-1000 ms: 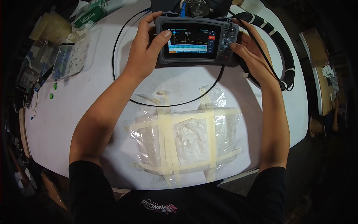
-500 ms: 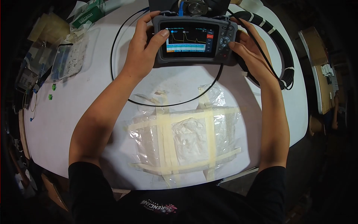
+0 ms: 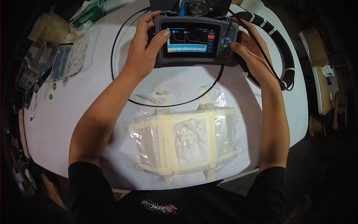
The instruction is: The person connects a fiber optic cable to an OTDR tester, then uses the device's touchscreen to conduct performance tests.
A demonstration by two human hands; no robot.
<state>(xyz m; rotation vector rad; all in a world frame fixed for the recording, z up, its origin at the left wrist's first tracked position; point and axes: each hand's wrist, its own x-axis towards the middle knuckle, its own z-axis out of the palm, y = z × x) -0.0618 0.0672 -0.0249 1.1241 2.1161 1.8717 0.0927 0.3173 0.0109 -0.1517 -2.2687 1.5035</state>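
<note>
Between my two hands is an OTDR tester (image 3: pixel 223 55), a dark grey handheld instrument with a lit screen (image 3: pixel 187 39) showing a yellow trace with peaks above a blue table. My left hand (image 3: pixel 146 46) grips its left end, the thumb lying over the screen's left edge. Around the right end closes my right hand (image 3: pixel 250 50), its thumb at the round keypad (image 3: pixel 226 42); the fingers behind the case are partly hidden. A blue connector (image 3: pixel 182 9) sits at the tester's top edge. A thin black cable (image 3: pixel 112 63) loops left of and below the tester.
A banded coil of thick black cable (image 3: pixel 288 59) lies at the right. Clear film and masking tape (image 3: pixel 164 145) cover a white patch nearer me. At left are a clear plastic box (image 3: pixel 71 61), a green wipes box (image 3: pixel 89 15) and small green pieces (image 3: pixel 54 86).
</note>
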